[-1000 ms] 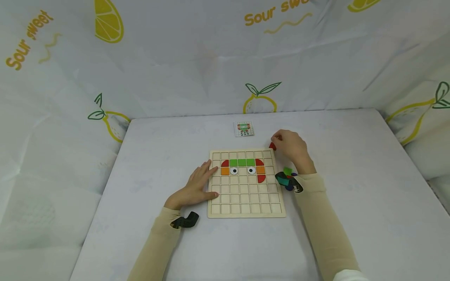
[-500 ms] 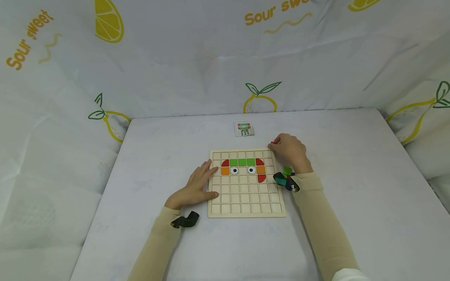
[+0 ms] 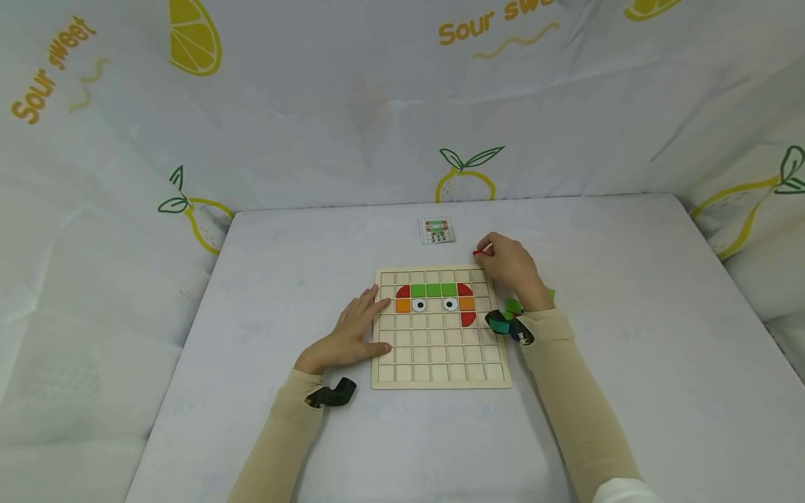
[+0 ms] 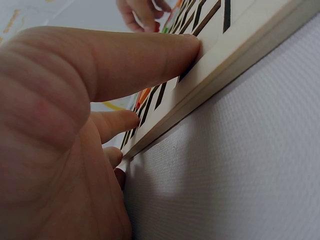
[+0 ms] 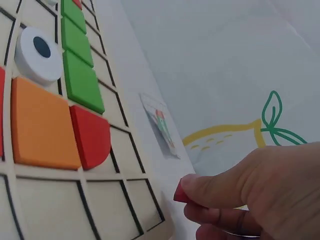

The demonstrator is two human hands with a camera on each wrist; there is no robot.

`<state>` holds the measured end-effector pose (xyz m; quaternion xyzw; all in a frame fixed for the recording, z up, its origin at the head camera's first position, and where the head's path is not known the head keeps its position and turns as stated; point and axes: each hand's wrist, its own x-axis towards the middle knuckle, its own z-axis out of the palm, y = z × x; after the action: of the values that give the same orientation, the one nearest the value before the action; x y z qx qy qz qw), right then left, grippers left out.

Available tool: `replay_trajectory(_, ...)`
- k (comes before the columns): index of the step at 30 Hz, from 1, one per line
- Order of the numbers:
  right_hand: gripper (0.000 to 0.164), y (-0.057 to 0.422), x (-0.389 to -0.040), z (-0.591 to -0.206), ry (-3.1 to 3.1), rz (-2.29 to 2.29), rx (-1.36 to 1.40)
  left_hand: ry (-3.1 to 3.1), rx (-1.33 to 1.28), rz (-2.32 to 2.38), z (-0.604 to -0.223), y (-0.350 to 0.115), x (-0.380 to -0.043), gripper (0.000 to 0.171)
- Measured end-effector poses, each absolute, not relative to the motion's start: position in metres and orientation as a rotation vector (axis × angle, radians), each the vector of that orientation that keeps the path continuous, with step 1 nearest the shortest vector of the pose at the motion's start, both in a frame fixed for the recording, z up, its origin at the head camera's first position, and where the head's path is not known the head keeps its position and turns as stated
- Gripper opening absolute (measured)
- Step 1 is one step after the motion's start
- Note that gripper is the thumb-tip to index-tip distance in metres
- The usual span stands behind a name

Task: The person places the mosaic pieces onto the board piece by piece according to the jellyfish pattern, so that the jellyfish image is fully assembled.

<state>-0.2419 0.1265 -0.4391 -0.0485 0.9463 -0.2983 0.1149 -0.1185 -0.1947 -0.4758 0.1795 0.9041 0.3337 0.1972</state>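
Observation:
A square wooden grid board lies on the table, bearing green squares, orange squares, red rounded pieces and two white eye discs. My left hand rests on the board's left edge, thumb and fingers spread straight. Between thumb and fingertips, my right hand pinches a small red piece, held just past the board's far right corner. Most of that piece is hidden by the thumb and fingers.
Beyond the board lies a small picture card showing a coloured figure on a grid. Loose green pieces and other coloured pieces sit right of the board, partly covered by the right wrist and its black camera. A white patterned cloth hangs behind the table.
My right hand has shifted slightly left with the red piece, which now shows as a thin edge. Another green piece has come into view beside the right wrist. The left hand stays still.

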Motion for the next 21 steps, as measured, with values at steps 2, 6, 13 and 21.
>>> replay_trajectory(2, 0.028, 0.124, -0.241, -0.436, 2.754, -0.946, -0.205, 2.530, 0.504, 0.935, -0.476, -0.195, -0.118, 0.087)
replay_trajectory(6, 0.029, 0.115, -0.237, -0.427, 2.655, -1.092, -0.365, 2.527, 0.509, 0.943, -0.475, -0.195, -0.118, 0.088)
replay_trajectory(13, 0.024, 0.086, -0.222, -0.420, 2.483, -1.182, -0.534, 2.518, 0.498, 0.945, -0.473, -0.194, -0.117, 0.088)
replay_trajectory(21, 0.015, 0.059, -0.208, -0.430, 2.425, -1.069, -0.744, 2.509, 0.503, 0.987, -0.473, -0.193, -0.118, 0.086)
